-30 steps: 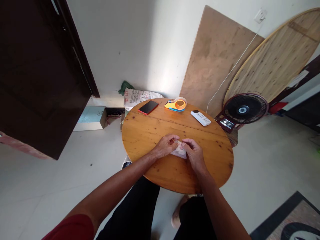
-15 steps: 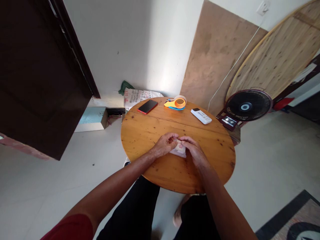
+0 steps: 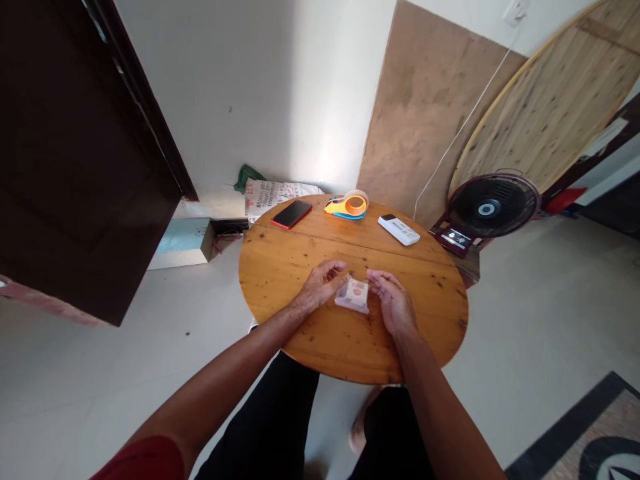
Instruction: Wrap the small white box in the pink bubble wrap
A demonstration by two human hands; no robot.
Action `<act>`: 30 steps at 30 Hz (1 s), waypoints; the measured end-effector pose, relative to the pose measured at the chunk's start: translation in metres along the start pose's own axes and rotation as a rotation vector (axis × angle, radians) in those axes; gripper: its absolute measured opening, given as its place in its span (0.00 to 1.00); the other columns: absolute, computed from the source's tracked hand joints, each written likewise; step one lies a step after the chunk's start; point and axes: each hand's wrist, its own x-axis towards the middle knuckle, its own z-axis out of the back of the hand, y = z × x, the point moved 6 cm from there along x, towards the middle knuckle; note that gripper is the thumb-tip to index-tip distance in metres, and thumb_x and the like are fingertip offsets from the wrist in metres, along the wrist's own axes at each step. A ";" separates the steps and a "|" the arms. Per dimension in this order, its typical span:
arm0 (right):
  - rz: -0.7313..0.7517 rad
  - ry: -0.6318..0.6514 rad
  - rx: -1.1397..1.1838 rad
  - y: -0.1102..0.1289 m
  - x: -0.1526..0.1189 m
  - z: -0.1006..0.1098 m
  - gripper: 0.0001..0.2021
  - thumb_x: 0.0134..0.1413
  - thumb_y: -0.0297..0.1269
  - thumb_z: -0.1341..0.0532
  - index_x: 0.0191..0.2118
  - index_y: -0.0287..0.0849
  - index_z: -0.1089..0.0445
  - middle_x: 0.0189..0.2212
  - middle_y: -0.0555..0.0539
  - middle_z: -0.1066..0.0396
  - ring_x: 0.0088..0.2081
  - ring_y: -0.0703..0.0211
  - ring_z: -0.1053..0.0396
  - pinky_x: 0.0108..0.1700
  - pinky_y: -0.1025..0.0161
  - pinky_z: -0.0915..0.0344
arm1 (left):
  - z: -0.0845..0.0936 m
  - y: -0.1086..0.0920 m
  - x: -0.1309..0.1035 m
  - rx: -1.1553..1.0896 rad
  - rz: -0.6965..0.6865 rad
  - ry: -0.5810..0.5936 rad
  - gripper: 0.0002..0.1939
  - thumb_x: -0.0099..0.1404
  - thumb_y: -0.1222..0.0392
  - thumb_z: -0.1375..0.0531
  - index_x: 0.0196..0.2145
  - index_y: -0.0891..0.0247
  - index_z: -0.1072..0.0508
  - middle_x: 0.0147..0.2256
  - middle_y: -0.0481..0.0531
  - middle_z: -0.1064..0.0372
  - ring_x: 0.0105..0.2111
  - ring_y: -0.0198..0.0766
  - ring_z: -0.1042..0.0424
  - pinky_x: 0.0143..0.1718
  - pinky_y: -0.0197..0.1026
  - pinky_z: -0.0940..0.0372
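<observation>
Both hands, left hand (image 3: 320, 288) and right hand (image 3: 393, 303), rest open on the table (image 3: 280, 267) flanking a small packet (image 3: 353, 295), fingers loose and just beside it, not gripping, probably so it lies flat mid-table, well clear of the phone (image 3: 291, 214).

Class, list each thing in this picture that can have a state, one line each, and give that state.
left hand: open, fingers at the packet's left edge
right hand: open, beside the packet's right edge
small packet: lying on the table between the hands
phone: flat, screen dark
tape dispenser: resting on the table, untouched
remote: lying flat
fan: blades hidden behind the grille
</observation>
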 end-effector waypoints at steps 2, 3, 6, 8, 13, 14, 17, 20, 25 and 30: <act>-0.002 -0.012 0.011 0.001 -0.001 0.001 0.08 0.41 0.40 0.34 0.30 0.45 0.26 0.39 0.48 0.24 0.44 0.55 0.30 0.38 0.63 0.38 | 0.003 -0.001 0.000 -0.019 -0.009 -0.028 0.14 0.52 0.59 0.38 0.38 0.65 0.27 0.35 0.50 0.32 0.32 0.32 0.35 0.36 0.35 0.38; -0.004 -0.013 0.011 0.002 -0.001 0.001 0.08 0.41 0.40 0.34 0.30 0.45 0.26 0.40 0.47 0.24 0.44 0.54 0.30 0.37 0.63 0.38 | 0.005 -0.002 0.001 -0.032 -0.014 -0.040 0.14 0.52 0.60 0.38 0.38 0.65 0.27 0.35 0.50 0.32 0.33 0.33 0.35 0.37 0.35 0.38; -0.003 -0.004 -0.028 0.004 -0.002 0.001 0.08 0.40 0.39 0.34 0.31 0.45 0.26 0.41 0.47 0.25 0.45 0.54 0.30 0.38 0.63 0.37 | 0.007 -0.004 0.001 -0.084 -0.021 -0.063 0.13 0.51 0.61 0.38 0.36 0.66 0.27 0.33 0.49 0.33 0.33 0.33 0.34 0.38 0.35 0.38; 0.008 0.004 -0.072 0.006 -0.003 0.000 0.09 0.41 0.39 0.35 0.32 0.45 0.27 0.42 0.46 0.25 0.45 0.53 0.30 0.39 0.61 0.36 | 0.007 -0.005 0.001 -0.108 -0.008 -0.068 0.12 0.50 0.61 0.38 0.35 0.67 0.27 0.29 0.47 0.34 0.30 0.32 0.36 0.35 0.35 0.39; 0.022 0.022 -0.090 0.008 -0.005 -0.002 0.09 0.41 0.39 0.35 0.32 0.45 0.26 0.43 0.46 0.25 0.44 0.53 0.30 0.40 0.60 0.36 | 0.004 -0.006 0.000 -0.140 0.031 -0.030 0.12 0.50 0.59 0.37 0.32 0.67 0.28 0.22 0.43 0.40 0.22 0.27 0.43 0.26 0.33 0.45; 0.024 0.026 -0.090 0.007 -0.005 -0.003 0.09 0.41 0.39 0.35 0.33 0.45 0.26 0.43 0.47 0.25 0.44 0.53 0.30 0.41 0.60 0.36 | 0.003 -0.006 0.000 -0.147 0.039 -0.016 0.12 0.50 0.59 0.37 0.33 0.67 0.28 0.21 0.42 0.41 0.21 0.27 0.44 0.26 0.33 0.46; 0.058 0.034 -0.109 0.008 -0.006 -0.003 0.08 0.42 0.37 0.35 0.33 0.46 0.26 0.42 0.48 0.26 0.46 0.53 0.31 0.45 0.59 0.37 | 0.000 -0.004 -0.001 -0.158 0.056 0.017 0.14 0.51 0.57 0.37 0.34 0.68 0.28 0.20 0.41 0.41 0.20 0.26 0.47 0.24 0.32 0.48; 0.140 0.063 -0.158 0.011 -0.008 -0.004 0.07 0.44 0.37 0.35 0.33 0.46 0.26 0.43 0.48 0.26 0.52 0.52 0.34 0.52 0.57 0.40 | -0.002 -0.003 -0.003 -0.158 0.061 0.045 0.15 0.52 0.55 0.37 0.35 0.68 0.28 0.20 0.41 0.41 0.19 0.26 0.46 0.23 0.32 0.48; 0.075 0.180 -0.294 0.008 -0.014 -0.016 0.15 0.40 0.41 0.31 0.38 0.47 0.27 0.51 0.48 0.30 0.46 0.53 0.31 0.46 0.58 0.34 | -0.009 -0.002 -0.007 -0.091 0.066 0.127 0.16 0.53 0.55 0.37 0.37 0.67 0.29 0.21 0.43 0.38 0.21 0.27 0.42 0.24 0.32 0.46; 0.029 0.158 -0.337 0.004 -0.015 -0.023 0.15 0.38 0.43 0.30 0.34 0.45 0.27 0.50 0.47 0.30 0.37 0.58 0.29 0.37 0.62 0.33 | -0.014 -0.003 -0.009 -0.069 0.048 0.189 0.15 0.53 0.57 0.38 0.38 0.67 0.29 0.21 0.41 0.41 0.20 0.26 0.44 0.23 0.31 0.47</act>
